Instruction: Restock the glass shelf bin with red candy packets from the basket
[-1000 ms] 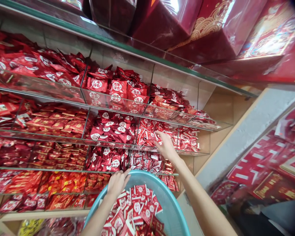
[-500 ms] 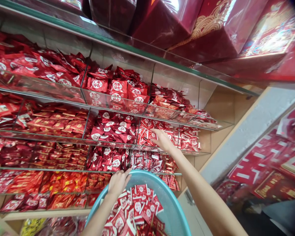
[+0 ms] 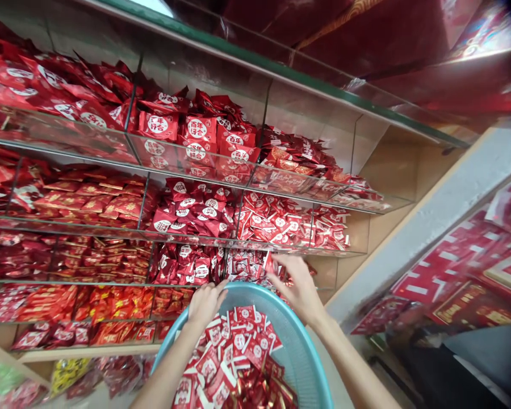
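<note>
A teal plastic basket point(image 3: 300, 326) stands below the shelves, partly filled with small red-and-white candy packets point(image 3: 238, 341) and shiny red-and-gold ones point(image 3: 266, 389). My left hand point(image 3: 205, 302) is closed on its far rim. Just above the rim at the right is my right hand point(image 3: 297, 284), its fingers curled with a small red candy packet point(image 3: 269, 262) at the tips. Behind that hand, part of the compartment of red-and-white packets point(image 3: 244, 262) is hidden.
Glass-fronted shelves point(image 3: 187, 238) hold several compartments of red packets. Large dark red boxes point(image 3: 392, 51) sit on the glass shelf point(image 3: 255, 54) overhead. A pale post point(image 3: 392, 238) borders the shelving at right, with red packaged goods point(image 3: 447, 267) beyond. Bagged goods point(image 3: 119, 372) lie at lower left.
My right hand has drawn down and back from the compartment of red-and-white packets to just above the basket rim, with a packet at its fingertips. My left hand stays on the rim.
</note>
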The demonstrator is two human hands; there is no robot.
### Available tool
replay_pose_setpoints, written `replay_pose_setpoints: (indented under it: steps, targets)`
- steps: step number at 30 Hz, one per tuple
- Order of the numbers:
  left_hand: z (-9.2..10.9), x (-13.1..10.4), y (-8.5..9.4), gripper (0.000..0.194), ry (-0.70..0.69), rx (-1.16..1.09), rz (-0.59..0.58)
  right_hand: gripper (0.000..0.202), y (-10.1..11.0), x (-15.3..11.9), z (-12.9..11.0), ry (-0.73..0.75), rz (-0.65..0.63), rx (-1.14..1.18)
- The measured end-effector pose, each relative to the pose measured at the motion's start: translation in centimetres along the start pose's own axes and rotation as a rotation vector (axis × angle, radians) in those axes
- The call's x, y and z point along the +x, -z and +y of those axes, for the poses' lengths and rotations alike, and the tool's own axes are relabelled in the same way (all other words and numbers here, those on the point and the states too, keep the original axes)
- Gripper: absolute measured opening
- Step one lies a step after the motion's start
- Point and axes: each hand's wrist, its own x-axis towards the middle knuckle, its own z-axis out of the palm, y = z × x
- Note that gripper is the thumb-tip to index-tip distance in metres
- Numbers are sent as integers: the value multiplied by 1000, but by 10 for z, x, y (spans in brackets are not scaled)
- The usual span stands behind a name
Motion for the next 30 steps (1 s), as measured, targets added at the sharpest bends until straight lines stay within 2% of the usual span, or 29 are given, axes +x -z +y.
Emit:
replay_pose_setpoints:
  steps: [4, 8, 12, 19, 23, 30]
  targets:
    - [0, 0, -1, 41, -3, 9, 5, 31, -38, -67, 21, -155, -262, -19]
    - [-1, 0, -2, 42, 0, 9, 0, 29, -65, -106, 34, -245, -439, -76]
    - [-1, 1, -4, 40, 7, 16, 19, 30, -73, -114, 32, -272, -530, -123]
    - [-3, 1, -6, 41, -4, 8, 40, 34, -83, -118, 33, -252, -535, -143]
    - [-3, 0, -6, 41, -8, 13, 53, 30, -71, -99, 35, -178, -435, -148]
    - [-2, 0, -4, 41, -9, 23, 50, 26, -14, 3, 20, -1, -33, -120]
